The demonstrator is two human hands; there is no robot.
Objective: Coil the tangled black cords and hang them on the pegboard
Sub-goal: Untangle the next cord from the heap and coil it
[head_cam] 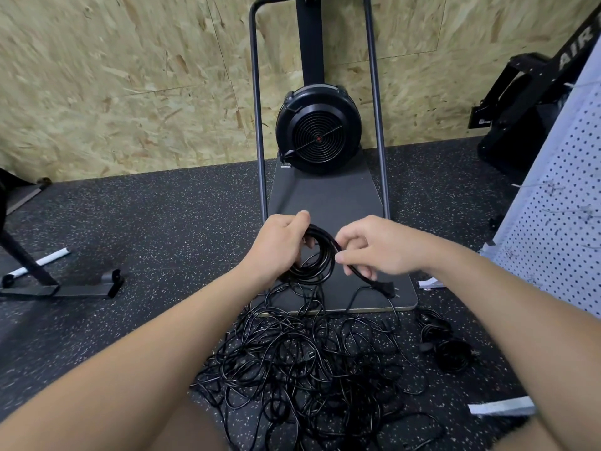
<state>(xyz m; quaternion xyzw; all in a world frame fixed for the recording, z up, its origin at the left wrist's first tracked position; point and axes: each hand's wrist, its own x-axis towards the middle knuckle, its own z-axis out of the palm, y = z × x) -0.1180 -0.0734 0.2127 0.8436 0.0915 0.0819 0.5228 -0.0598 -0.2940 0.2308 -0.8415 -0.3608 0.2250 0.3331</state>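
My left hand (279, 245) grips a round coil of black cord (320, 260) held above the floor. My right hand (379, 247) pinches the loose end of the same cord just right of the coil; its plug (385, 289) hangs below my fingers. A large tangle of black cords (302, 362) lies on the floor under my hands. Two coiled cords (444, 343) lie on the floor to the right of the tangle. The white pegboard (559, 222) stands at the right edge, with several thin hooks sticking out of it.
A black fan machine (318, 128) on a grey base plate (325, 196) with a metal frame stands straight ahead against the chipboard wall. Black exercise equipment stands at the left (29, 265) and far right (527, 102). The floor is speckled black rubber.
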